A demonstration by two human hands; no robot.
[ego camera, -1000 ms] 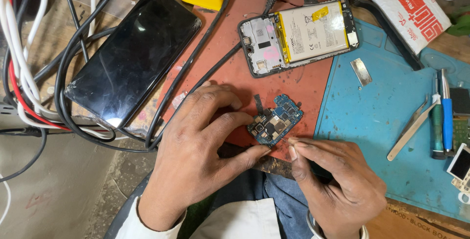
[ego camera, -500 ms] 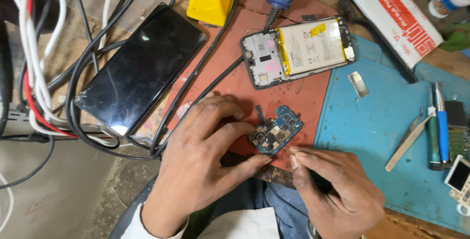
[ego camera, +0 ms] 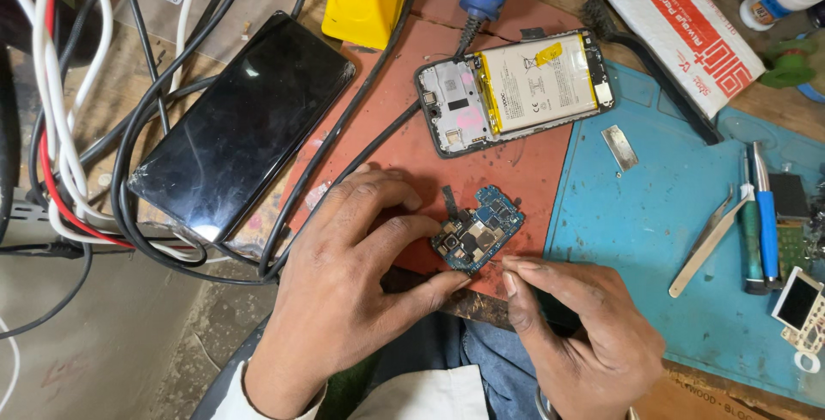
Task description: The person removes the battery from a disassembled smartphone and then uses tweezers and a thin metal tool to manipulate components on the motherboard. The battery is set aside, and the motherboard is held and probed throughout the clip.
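My left hand (ego camera: 352, 282) grips a small blue phone circuit board (ego camera: 478, 229) between fingers and thumb, low on a red work mat (ego camera: 404, 141). A short black flex strip sticks up from the board's top. My right hand (ego camera: 577, 334) is just right of and below the board, its thumb and forefinger pinched together near the board's lower edge; whether something tiny sits between them is too small to tell. An opened phone body (ego camera: 516, 89) with a white and yellow battery lies above the board.
A dark phone screen (ego camera: 245, 128) lies at left, ringed by black, white and red cables (ego camera: 94, 171). A blue mat (ego camera: 670, 239) at right holds tweezers (ego camera: 709, 239), pens and small parts. A yellow tool, a blue tool and a red-and-white box sit along the top.
The view has shifted slightly, so everything sits a little lower in frame. Both hands stay at the circuit board; the right hand's pinched fingers have edged closer to its lower edge.
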